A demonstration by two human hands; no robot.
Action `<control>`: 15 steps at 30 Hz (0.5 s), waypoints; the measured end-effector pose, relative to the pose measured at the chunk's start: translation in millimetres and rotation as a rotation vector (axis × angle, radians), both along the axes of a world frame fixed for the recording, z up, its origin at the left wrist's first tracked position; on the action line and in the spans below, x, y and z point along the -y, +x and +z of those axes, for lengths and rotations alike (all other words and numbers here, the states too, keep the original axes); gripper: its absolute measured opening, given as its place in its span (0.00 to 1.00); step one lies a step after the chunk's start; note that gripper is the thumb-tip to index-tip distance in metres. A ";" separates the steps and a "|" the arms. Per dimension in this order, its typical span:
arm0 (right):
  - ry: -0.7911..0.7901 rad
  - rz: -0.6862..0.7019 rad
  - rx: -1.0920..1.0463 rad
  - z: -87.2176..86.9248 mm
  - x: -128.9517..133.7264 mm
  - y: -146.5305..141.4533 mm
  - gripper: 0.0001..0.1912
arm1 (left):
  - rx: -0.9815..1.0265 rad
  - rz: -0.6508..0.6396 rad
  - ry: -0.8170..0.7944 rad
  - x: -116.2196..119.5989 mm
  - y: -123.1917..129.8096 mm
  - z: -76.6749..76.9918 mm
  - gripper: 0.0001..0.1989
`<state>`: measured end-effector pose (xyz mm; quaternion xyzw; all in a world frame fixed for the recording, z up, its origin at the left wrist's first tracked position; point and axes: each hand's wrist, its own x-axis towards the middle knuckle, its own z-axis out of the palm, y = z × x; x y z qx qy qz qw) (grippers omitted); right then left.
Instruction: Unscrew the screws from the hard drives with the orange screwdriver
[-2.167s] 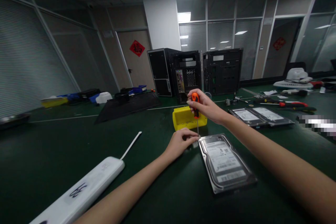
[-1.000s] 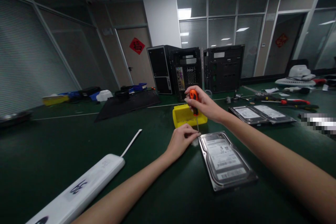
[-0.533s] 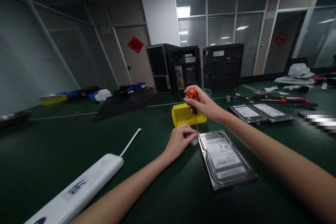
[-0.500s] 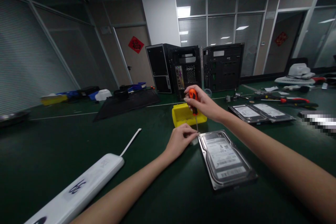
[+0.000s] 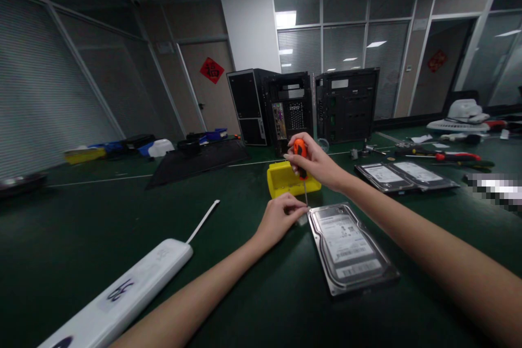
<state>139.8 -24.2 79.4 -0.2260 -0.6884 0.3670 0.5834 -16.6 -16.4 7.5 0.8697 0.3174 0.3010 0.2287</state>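
My right hand [image 5: 316, 162] is closed around the orange and black handle of a screwdriver [image 5: 300, 148], whose shaft points down. The tip meets the upper left corner of a silver hard drive [image 5: 346, 242] with a white label, lying on the green table [image 5: 228, 304]. At that same corner, the fingers of my left hand [image 5: 281, 217] are pinched together; whatever is between them is too small to make out. Just behind both hands sits a yellow open box [image 5: 281, 178].
Two more hard drives [image 5: 383, 175] lie at right, with pliers and tools [image 5: 457, 156] behind them. Black computer cases [image 5: 346, 103] stand at the back. A long white device [image 5: 134, 288] lies front left, and a black mat [image 5: 196, 162] farther back.
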 end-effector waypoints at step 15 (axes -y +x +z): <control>-0.181 0.108 -0.260 -3.0 -5.7 0.4 0.14 | 0.036 -0.060 -0.153 -4.2 0.7 -2.1 0.13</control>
